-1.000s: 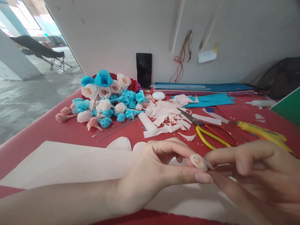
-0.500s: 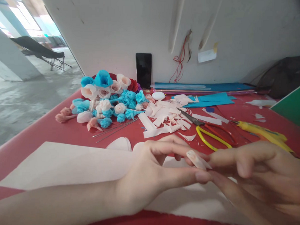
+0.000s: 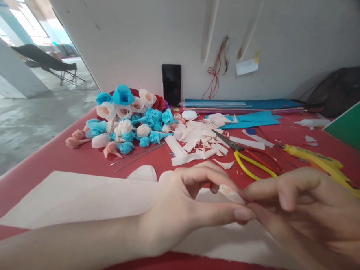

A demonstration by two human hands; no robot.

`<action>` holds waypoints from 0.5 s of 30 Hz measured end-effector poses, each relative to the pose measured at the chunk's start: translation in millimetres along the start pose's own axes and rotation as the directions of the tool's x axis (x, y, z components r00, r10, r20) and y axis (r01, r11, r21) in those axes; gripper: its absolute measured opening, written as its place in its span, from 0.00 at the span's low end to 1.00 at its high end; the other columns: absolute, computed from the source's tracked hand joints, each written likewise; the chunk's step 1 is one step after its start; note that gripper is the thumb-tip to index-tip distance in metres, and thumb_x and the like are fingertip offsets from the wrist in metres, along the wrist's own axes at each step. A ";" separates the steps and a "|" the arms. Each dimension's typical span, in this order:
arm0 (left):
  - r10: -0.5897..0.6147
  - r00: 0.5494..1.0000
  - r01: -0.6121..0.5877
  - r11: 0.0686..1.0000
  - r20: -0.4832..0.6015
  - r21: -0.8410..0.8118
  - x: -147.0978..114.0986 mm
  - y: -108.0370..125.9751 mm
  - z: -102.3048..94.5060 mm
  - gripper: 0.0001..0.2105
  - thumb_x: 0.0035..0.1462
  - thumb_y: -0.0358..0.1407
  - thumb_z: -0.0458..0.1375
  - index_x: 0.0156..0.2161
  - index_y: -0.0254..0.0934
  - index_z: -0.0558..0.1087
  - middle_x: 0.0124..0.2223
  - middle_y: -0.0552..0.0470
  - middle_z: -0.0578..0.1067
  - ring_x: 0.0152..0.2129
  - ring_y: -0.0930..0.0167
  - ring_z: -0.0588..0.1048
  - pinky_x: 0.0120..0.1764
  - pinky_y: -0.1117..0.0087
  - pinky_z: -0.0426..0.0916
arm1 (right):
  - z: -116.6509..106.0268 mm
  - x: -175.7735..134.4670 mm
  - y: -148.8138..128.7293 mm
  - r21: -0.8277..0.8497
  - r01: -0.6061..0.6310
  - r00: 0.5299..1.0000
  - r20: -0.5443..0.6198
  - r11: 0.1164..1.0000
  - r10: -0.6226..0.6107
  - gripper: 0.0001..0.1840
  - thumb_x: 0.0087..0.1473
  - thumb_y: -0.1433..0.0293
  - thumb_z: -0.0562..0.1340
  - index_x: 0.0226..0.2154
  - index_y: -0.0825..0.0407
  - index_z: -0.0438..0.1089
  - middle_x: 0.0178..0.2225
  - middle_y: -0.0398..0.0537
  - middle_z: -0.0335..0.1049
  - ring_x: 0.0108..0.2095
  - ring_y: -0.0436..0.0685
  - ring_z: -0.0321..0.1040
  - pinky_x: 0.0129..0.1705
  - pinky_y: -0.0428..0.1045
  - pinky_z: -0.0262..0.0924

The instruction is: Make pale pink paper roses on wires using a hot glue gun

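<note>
Shifted toward nine o'clock, a pale bud (image 3: 230, 193) is pinched by the left hand (image 3: 182, 209) and, at four o'clock, the right hand (image 3: 315, 211).

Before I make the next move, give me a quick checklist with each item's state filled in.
1. Rolled pale piece held by the left hand: ok.
2. Right hand gripping that piece: cannot tell; the contact is hidden.
3. Scissors out of both hands, lying on the red table: ok.
4. Large pale sheet fully visible: not ok; the left hand hides part of it.
5. Yellow glue gun switched off: cannot tell.
</note>
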State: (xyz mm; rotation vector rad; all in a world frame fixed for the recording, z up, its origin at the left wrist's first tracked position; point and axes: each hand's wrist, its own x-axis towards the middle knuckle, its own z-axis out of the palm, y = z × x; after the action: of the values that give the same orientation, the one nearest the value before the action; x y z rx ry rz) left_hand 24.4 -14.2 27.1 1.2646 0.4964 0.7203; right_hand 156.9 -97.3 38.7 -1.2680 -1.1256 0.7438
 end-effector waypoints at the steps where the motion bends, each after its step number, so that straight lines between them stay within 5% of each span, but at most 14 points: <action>1: 0.006 1.000 -0.006 1.000 -0.002 0.008 0.1 -0.2 -0.1 0.07 0.40 0.28 0.66 0.28 0.37 0.74 0.29 0.59 0.72 0.25 0.78 0.72 0.31 0.75 0.67 | -0.1 0.1 -0.2 -0.004 -0.002 1.000 -0.007 1.000 0.002 0.10 0.50 0.75 0.62 0.25 0.48 0.59 0.30 0.33 0.69 0.31 0.43 0.68 0.34 0.33 0.64; 9: 0.062 0.998 -0.064 0.996 0.032 0.057 1.3 3.7 0.0 0.03 0.43 0.28 0.64 0.26 0.37 0.76 0.29 0.58 0.72 0.29 0.76 0.73 0.40 0.73 0.67 | 2.2 0.4 -3.5 0.105 -0.108 0.994 -0.008 0.989 0.110 0.13 0.51 0.66 0.63 0.25 0.48 0.56 0.28 0.34 0.68 0.29 0.44 0.68 0.33 0.34 0.64; 15: 0.140 0.989 -0.144 0.980 0.037 0.136 5.0 4.0 -3.7 0.05 0.40 0.26 0.65 0.26 0.36 0.75 0.28 0.58 0.72 0.28 0.78 0.71 0.41 0.74 0.66 | -4.2 3.1 -1.8 -0.014 -0.073 0.997 0.020 0.997 0.073 0.14 0.49 0.72 0.64 0.25 0.49 0.56 0.27 0.35 0.69 0.26 0.45 0.68 0.30 0.36 0.66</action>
State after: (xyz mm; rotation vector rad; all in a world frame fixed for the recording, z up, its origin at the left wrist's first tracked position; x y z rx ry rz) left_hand 24.5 -7.6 30.3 1.4488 0.4427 0.7977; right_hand 161.5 -96.2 41.4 -1.3212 -1.1070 0.8060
